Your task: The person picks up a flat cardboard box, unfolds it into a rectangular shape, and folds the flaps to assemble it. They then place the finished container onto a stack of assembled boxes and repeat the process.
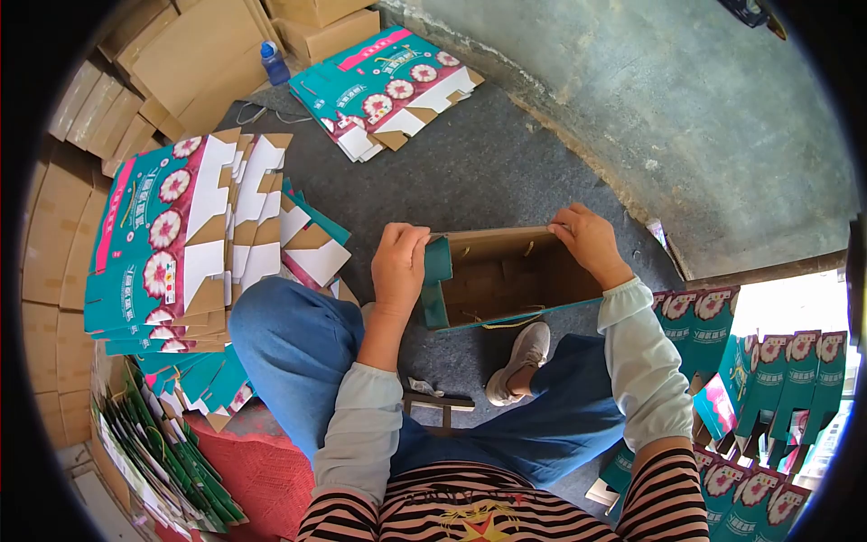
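Note:
In front of my knees is an open cardboard gift box [506, 280], brown inside and teal outside, its open side facing up. Thin cord handles show along both long sides. My left hand [399, 266] is closed on the far left corner, beside a folded-out teal flap [437, 271]. At the far right corner, my right hand [589, 242] pinches the rim between thumb and fingers. The box's underside is hidden from view.
Flat printed cartons [153, 235] are stacked at the left, with another pile [388, 90] farther ahead. Green folded pieces [167, 452] stand at lower left. Formed teal boxes [795, 379] line the right. Brown cartons [199, 68], a blue bottle [274, 63] and a concrete wall [668, 117] lie beyond.

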### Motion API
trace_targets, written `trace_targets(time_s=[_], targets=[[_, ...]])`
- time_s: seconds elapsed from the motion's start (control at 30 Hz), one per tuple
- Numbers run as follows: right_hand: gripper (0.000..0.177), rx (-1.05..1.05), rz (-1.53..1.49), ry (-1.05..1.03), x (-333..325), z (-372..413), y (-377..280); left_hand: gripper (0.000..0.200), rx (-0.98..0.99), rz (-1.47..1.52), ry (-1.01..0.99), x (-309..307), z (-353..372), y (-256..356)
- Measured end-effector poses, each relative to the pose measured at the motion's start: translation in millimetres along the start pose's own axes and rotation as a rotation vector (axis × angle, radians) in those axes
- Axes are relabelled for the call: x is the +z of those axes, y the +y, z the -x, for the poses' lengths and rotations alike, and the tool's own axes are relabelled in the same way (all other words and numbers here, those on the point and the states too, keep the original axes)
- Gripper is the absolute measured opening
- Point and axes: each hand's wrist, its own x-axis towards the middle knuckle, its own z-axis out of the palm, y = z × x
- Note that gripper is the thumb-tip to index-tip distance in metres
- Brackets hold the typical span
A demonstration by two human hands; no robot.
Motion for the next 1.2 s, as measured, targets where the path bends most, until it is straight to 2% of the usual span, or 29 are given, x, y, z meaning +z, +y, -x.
trace_targets(time_s=[0.17,0.27,0.37,0.4,0.5,0.6,0.7,0.77,0.8,0.9,1.0,1.1,1.2], targets=[[0.016,0.033,0.001,-0.017,-1,-4,0,0.008,-0.065,0.167,-0.081,0,-6,-13],[0.016,0.044,-0.014,-0.022,-2,-4,-1,0.012,-0.392,0.523,-0.024,2,-5,-27],[0.016,0.063,-0.024,-0.033,-3,-4,-4,0.018,-0.477,0.61,0.226,-2,-5,-35],[0.016,0.07,-0.025,-0.037,-4,-4,-5,0.021,-0.561,0.59,0.248,-4,-4,-35],[0.015,0.053,-0.045,-0.041,-3,-1,-1,0.023,-0.639,0.522,0.228,-2,7,-32],[0.017,0.061,-0.137,-0.01,-5,2,3,0.015,-0.527,0.382,0.058,4,24,-18],[0.021,0.179,-0.123,0.084,-19,7,11,0.011,-0.374,0.237,-0.123,1,33,-8],[0.018,0.294,0.009,0.095,-19,13,41,0.011,-0.258,0.178,-0.172,-1,34,-3],[0.017,0.359,0.082,0.101,-18,18,57,0.013,-0.275,0.156,-0.231,-3,33,-2],[0.015,0.336,0.178,-0.107,-1,33,84,0.036,-0.149,0.078,-0.4,-6,35,10],[0.015,0.297,0.214,-0.271,15,39,66,0.056,-0.033,-0.176,-0.602,-4,43,7],[0.019,0.067,0.25,-0.435,31,47,44,0.063,-0.135,-0.181,-0.641,-8,44,13],[0.021,0.003,0.236,-0.47,41,52,30,0.064,-0.193,-0.112,-0.621,-8,46,12]])
